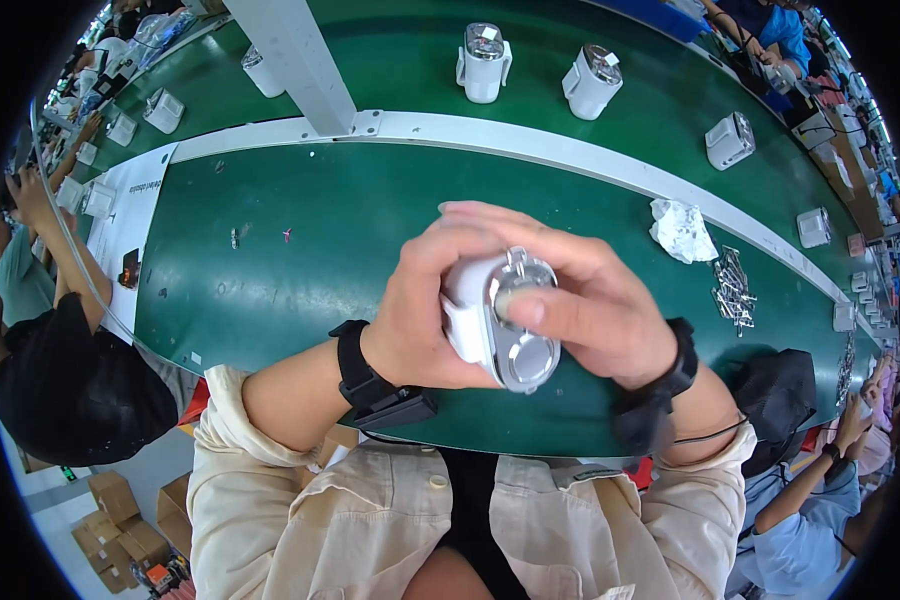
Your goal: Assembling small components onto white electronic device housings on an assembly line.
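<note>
Above the near half of the green bench I hold a white plastic device with a shiny silver oval end [523,365], tilted so that this end faces up. My left hand [415,310] wraps round its white side, fingers bent behind it. From the other side my right hand [605,305] grips it too, its thumb pressed on a round part of the silver face and its fingers over the far side. A small clear or silver tab sticks out at the far edge of that face. The device's underside is hidden by my hands.
Similar white devices [484,70] stand on the green strip beyond a white rail [510,137]. A white post [295,60] rises from the rail. At the right lie a crumpled plastic bag [682,232] and a pile of small metal parts [734,292]. Other people sit at both sides.
</note>
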Action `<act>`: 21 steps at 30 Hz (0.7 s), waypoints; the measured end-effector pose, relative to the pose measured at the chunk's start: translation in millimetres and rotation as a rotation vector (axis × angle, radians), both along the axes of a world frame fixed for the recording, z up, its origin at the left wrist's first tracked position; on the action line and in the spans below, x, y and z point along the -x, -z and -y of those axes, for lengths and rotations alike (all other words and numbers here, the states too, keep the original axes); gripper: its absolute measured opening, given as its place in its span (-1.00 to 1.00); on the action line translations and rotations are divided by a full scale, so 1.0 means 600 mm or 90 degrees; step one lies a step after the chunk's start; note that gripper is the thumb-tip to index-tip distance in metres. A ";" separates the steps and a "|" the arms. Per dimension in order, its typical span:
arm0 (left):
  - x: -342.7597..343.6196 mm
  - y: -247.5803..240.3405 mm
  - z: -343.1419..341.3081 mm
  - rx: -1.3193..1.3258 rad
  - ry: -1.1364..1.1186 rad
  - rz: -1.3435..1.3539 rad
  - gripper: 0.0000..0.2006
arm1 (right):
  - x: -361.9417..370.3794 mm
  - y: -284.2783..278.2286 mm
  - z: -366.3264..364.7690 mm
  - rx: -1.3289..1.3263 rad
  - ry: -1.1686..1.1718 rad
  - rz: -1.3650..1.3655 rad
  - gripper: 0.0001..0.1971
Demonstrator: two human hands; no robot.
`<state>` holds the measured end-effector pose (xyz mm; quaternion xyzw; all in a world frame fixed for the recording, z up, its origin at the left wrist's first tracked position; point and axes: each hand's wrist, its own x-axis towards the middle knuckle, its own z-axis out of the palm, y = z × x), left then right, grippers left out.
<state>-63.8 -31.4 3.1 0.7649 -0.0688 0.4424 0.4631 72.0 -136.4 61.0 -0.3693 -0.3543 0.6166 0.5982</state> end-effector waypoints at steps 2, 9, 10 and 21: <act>-0.010 0.001 0.000 -0.027 0.026 0.033 -0.08 | -0.020 0.009 -0.001 -0.121 -0.070 0.170 -0.43; -0.005 -0.005 -0.004 -0.014 0.128 -0.045 -0.02 | -0.016 0.002 0.005 -0.072 -0.061 0.120 -0.50; -0.005 -0.004 -0.003 -0.014 0.128 -0.045 -0.02 | -0.011 -0.002 0.007 -0.058 -0.035 0.112 -0.50; 0.004 0.002 -0.007 0.050 0.124 -0.077 0.06 | 0.001 0.008 0.012 -0.064 0.026 0.215 -0.48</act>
